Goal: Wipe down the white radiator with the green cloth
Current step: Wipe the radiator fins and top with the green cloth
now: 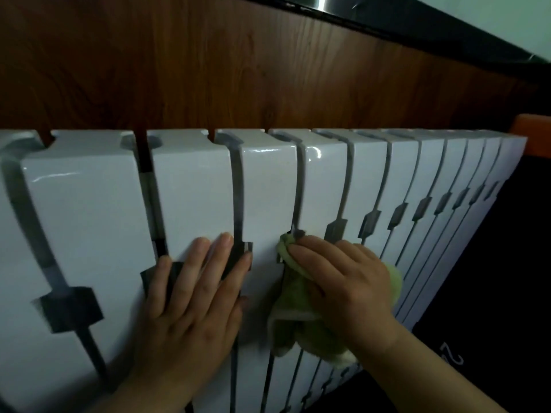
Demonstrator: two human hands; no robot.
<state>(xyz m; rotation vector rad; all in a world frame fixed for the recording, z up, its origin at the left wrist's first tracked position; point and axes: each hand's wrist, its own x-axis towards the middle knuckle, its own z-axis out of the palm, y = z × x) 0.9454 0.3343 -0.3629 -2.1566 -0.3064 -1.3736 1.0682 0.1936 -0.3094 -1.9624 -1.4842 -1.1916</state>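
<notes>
While against radiator (pixel 193 189), cloth (pixel 293 326) under fingers (pixel 310 257)

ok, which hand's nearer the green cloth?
Right. The right hand lies on the green cloth, pressing it to the white radiator. The left hand rests flat on the radiator to the cloth's left, apart from it.

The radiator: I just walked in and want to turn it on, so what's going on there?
A person is wiping the white radiator with a green cloth. The right hand presses the bunched cloth against the front of a middle section, while the left hand rests flat on the sections beside it, fingers straight.
</notes>
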